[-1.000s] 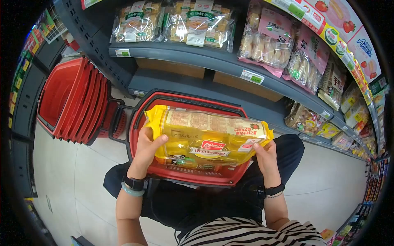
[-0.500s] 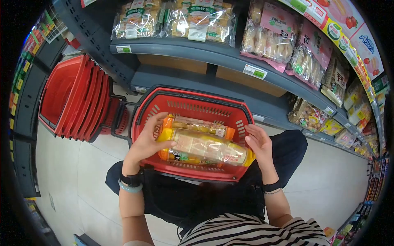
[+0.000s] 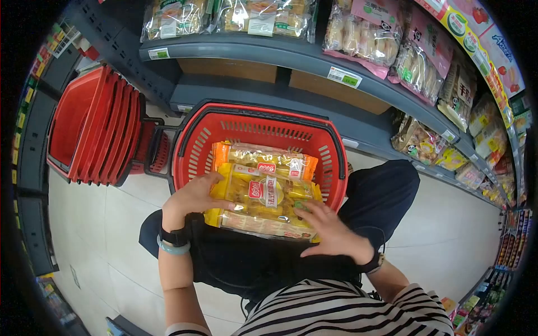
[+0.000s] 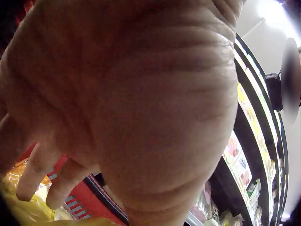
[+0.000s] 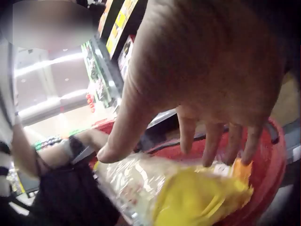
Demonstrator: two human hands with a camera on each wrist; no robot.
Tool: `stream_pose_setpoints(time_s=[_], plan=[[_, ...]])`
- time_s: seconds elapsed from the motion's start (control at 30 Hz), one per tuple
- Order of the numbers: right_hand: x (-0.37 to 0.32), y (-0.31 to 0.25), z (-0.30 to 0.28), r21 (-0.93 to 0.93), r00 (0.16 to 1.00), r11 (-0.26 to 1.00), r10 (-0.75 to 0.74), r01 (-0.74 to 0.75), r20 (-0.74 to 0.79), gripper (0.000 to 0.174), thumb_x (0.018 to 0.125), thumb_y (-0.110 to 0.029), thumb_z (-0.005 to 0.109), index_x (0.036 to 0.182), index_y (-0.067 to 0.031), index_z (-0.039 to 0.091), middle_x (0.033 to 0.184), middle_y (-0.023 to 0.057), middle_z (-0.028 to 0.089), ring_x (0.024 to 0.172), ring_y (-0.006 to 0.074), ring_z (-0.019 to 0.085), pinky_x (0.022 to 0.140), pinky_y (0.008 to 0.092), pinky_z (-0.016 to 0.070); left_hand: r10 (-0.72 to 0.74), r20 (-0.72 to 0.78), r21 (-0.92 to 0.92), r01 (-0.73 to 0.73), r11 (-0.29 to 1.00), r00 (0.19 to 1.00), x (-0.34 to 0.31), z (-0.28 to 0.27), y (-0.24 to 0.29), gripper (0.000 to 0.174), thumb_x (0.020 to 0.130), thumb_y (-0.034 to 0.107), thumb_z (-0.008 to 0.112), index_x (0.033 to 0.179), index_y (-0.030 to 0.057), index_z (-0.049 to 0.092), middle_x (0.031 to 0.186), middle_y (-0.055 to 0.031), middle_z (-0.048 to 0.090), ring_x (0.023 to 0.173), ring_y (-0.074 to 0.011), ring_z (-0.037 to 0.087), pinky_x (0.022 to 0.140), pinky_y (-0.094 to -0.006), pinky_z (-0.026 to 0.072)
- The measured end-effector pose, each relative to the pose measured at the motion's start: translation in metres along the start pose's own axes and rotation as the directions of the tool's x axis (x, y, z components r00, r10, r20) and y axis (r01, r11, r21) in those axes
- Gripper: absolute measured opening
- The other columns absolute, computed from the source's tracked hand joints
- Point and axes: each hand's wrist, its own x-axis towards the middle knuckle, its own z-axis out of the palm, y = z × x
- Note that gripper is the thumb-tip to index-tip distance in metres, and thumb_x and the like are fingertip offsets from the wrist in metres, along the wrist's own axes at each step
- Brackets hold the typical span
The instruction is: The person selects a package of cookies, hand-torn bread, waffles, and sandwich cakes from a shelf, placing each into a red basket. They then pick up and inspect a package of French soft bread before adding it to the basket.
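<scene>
A yellow bag of packaged bread (image 3: 269,193) lies in the near part of a red shopping basket (image 3: 196,129). Behind it in the basket is an orange-ended bread pack (image 3: 291,159), partly covered by the yellow one. My left hand (image 3: 193,196) rests at the yellow bag's left end, thumb on top and fingers toward its far corner. Over the bag's right end, my right hand (image 3: 333,232) has its fingers spread, fingertips at the wrapper. In the right wrist view, the fingers (image 5: 214,146) hang fairly straight above the yellow bag (image 5: 202,197).
A stack of red baskets (image 3: 95,131) stands on the floor to the left. Ahead, a grey shelf (image 3: 235,53) bears bagged breads (image 3: 364,42), with more bags lower right. The person's dark-trousered legs (image 3: 381,190) lie close to the basket.
The yellow bread bag has gone down from above the basket into it and has turned label side up. My right hand has shifted from the bag's right end to above it, fingers spread.
</scene>
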Motion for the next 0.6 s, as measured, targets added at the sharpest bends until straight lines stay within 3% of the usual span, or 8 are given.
stream_pose_setpoints(time_s=[0.13,0.23,0.27,0.33,0.37,0.43,0.47,0.6], plan=[[0.018,-0.018,0.013,-0.202,0.993,0.975,0.076,-0.092,-0.086,0.089,0.064,-0.029,0.078,0.137,-0.0110,0.031,0.136,0.0181,0.028,0.126,0.0409,0.026,0.103,0.0502,0.0271,0.136,-0.068,0.006,-0.136,0.991,0.988,-0.002,0.000,-0.003,0.080,0.066,0.052,0.073,0.120,-0.0013,0.049,0.112,-0.0202,0.057,0.103,-0.0317,0.056,0.088,-0.0358,0.0441],[0.027,-0.004,-0.011,-0.030,0.969,0.990,0.127,-0.137,-0.212,0.078,0.065,-0.018,0.073,0.133,-0.0136,0.035,0.123,0.0149,0.046,0.108,0.0352,0.050,0.090,0.0441,0.0445,0.241,-0.192,-0.138,-0.270,0.953,0.951,-0.006,-0.003,-0.007,0.063,0.079,0.045,0.064,0.121,0.0002,0.049,0.108,-0.0170,0.058,0.099,-0.0277,0.058,0.086,-0.0340,0.0448],[0.028,0.004,-0.023,-0.061,0.920,0.993,0.066,-0.097,-0.387,0.068,0.065,-0.016,0.072,0.127,-0.0136,0.043,0.109,0.0125,0.056,0.095,0.0324,0.058,0.080,0.0395,0.0495,0.243,-0.192,-0.137,-0.271,0.953,0.951,-0.006,-0.005,-0.006,0.063,0.079,0.045,0.064,0.121,0.0002,0.049,0.108,-0.0170,0.058,0.099,-0.0277,0.058,0.086,-0.0340,0.0448],[0.028,0.023,-0.041,0.009,0.836,0.980,0.173,-0.198,-0.521,0.056,0.069,-0.015,0.070,0.121,-0.0099,0.049,0.104,0.0141,0.058,0.095,0.0324,0.058,0.079,0.0381,0.0491,0.096,-0.224,-0.478,-0.195,0.856,0.970,-0.008,-0.011,-0.003,0.045,0.091,0.035,0.052,0.121,0.0015,0.049,0.101,-0.0118,0.059,0.093,-0.0201,0.059,0.081,-0.0301,0.0464],[0.028,0.034,-0.046,0.017,0.780,0.979,0.171,-0.202,-0.603,0.052,0.071,-0.015,0.069,0.119,-0.0088,0.050,0.102,0.0142,0.059,0.095,0.0325,0.058,0.079,0.0381,0.0491,0.100,-0.224,-0.479,-0.199,0.855,0.969,-0.007,-0.011,-0.001,0.045,0.091,0.035,0.052,0.121,0.0015,0.049,0.101,-0.0118,0.059,0.093,-0.0201,0.059,0.081,-0.0301,0.0464],[0.030,0.042,-0.054,0.064,0.769,0.971,0.224,-0.232,-0.599,0.050,0.071,-0.016,0.070,0.117,-0.0077,0.051,0.103,0.0145,0.059,0.095,0.0330,0.058,0.080,0.0382,0.0487,0.072,-0.264,-0.595,-0.221,0.773,0.962,-0.004,-0.012,0.004,0.037,0.096,0.029,0.042,0.121,0.0023,0.049,0.093,-0.0074,0.057,0.087,-0.0136,0.058,0.076,-0.0252,0.0469],[0.031,0.045,-0.057,0.116,0.759,0.959,0.276,-0.259,-0.590,0.048,0.072,-0.017,0.070,0.115,-0.0066,0.052,0.103,0.0147,0.059,0.095,0.0335,0.057,0.081,0.0383,0.0482,0.125,-0.347,-0.575,-0.316,0.755,0.930,0.001,-0.009,0.001,0.030,0.094,0.018,0.047,0.118,0.0016,0.050,0.090,-0.0057,0.057,0.084,-0.0123,0.058,0.073,-0.0235,0.0470],[0.023,0.051,-0.057,0.233,0.807,0.949,0.304,-0.211,-0.506,0.054,0.071,-0.016,0.072,0.119,-0.0048,0.049,0.110,0.0160,0.057,0.103,0.0320,0.055,0.088,0.0372,0.0452,0.202,-0.373,-0.463,-0.371,0.805,0.906,0.005,-0.010,0.000,0.027,0.088,0.003,0.051,0.115,0.0006,0.052,0.090,-0.0054,0.058,0.084,-0.0120,0.058,0.074,-0.0226,0.0466]])
